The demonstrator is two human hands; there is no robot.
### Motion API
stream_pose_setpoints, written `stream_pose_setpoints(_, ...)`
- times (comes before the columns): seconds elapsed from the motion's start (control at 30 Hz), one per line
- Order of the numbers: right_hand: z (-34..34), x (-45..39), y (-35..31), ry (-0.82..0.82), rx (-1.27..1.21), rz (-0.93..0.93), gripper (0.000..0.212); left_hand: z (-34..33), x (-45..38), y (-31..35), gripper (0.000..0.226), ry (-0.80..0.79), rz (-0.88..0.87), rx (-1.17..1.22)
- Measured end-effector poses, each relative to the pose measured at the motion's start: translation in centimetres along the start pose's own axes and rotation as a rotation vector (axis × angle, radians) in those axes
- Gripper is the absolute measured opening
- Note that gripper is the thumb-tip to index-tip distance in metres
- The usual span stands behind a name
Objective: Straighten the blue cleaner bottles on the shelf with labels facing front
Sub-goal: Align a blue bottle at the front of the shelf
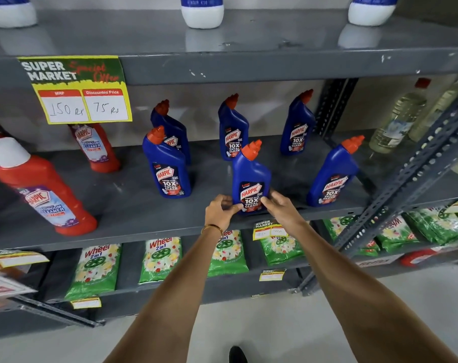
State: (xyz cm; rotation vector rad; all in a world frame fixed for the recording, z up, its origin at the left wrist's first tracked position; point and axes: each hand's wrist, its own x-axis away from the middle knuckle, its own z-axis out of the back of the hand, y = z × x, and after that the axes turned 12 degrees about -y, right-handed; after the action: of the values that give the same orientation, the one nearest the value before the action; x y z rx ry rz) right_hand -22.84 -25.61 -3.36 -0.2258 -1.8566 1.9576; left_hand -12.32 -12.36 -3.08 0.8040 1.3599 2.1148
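Note:
Several blue cleaner bottles with orange caps stand on the grey middle shelf (133,213). The front middle bottle (251,176) stands upright with its label facing me. My left hand (221,211) grips its lower left side and my right hand (280,206) grips its lower right side. Another blue bottle (167,166) stands front left, label forward, and one (332,174) leans at the front right. In the back row stand three more: back left bottle (171,127), back middle bottle (233,127), back right bottle (297,129).
Red bathroom cleaner bottles (43,195) stand at the left of the same shelf. A yellow price sign (78,90) hangs from the upper shelf edge. Green detergent packs (159,258) fill the shelf below. A slanted metal upright (406,184) crosses at the right, with clear bottles (398,121) behind it.

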Motion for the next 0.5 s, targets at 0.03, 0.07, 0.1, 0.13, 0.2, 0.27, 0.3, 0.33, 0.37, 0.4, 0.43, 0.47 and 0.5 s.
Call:
stream_pose_setpoints(0.03,0.00,0.11,-0.08,-0.002,0.005,-0.004,0.029,-0.03,0.08,-0.01,0.041,0.001,0.000,0.000)
stream_pose_setpoints(0.07,0.02,0.16,-0.13,-0.005,0.008,-0.006,0.029,-0.06,0.14,0.00,0.041,0.002,0.001,0.001)
stream_pose_setpoints(0.1,-0.01,0.25,-0.27,-0.004,0.011,-0.009,0.029,-0.07,0.20,-0.02,0.042,0.004,0.002,0.002)
stream_pose_setpoints(0.13,0.00,0.23,-0.26,-0.003,0.008,-0.012,0.030,-0.08,0.25,-0.01,0.042,0.005,0.003,0.001)
stream_pose_setpoints(0.2,0.03,0.32,-0.42,-0.010,0.003,-0.016,0.030,-0.10,0.29,-0.01,0.042,0.006,0.003,0.001)
stream_pose_setpoints(0.27,0.05,0.46,-0.64,-0.019,0.001,-0.026,0.031,-0.09,0.34,0.02,0.041,0.002,0.000,0.001)
stream_pose_setpoints(0.3,0.03,0.52,-0.71,-0.024,-0.001,-0.032,0.032,-0.08,0.35,0.01,0.041,-0.001,-0.001,0.002)
stream_pose_setpoints(0.33,0.02,0.47,-0.67,-0.026,-0.006,-0.035,0.032,-0.05,0.37,-0.01,0.042,-0.003,-0.001,0.003)
stream_pose_setpoints(0.37,-0.05,0.57,-0.78,-0.023,-0.008,-0.040,0.033,0.02,0.42,-0.04,0.042,-0.004,0.001,0.003)
stream_pose_setpoints(0.4,-0.07,0.55,-0.74,-0.015,-0.018,-0.038,0.034,0.12,0.44,-0.09,0.044,-0.004,0.003,0.002)
stream_pose_setpoints(0.43,-0.10,0.61,-0.73,-0.001,-0.028,-0.040,0.035,0.25,0.51,-0.18,0.044,-0.004,0.003,0.000)
stream_pose_setpoints(0.47,-0.11,0.60,-0.55,0.022,-0.040,-0.042,0.035,0.44,0.57,-0.31,0.045,-0.003,0.002,-0.003)
stream_pose_setpoints(0.5,-0.27,0.73,-0.48,0.054,-0.044,-0.045,0.034,0.80,0.66,-0.52,0.045,0.000,0.001,-0.007)
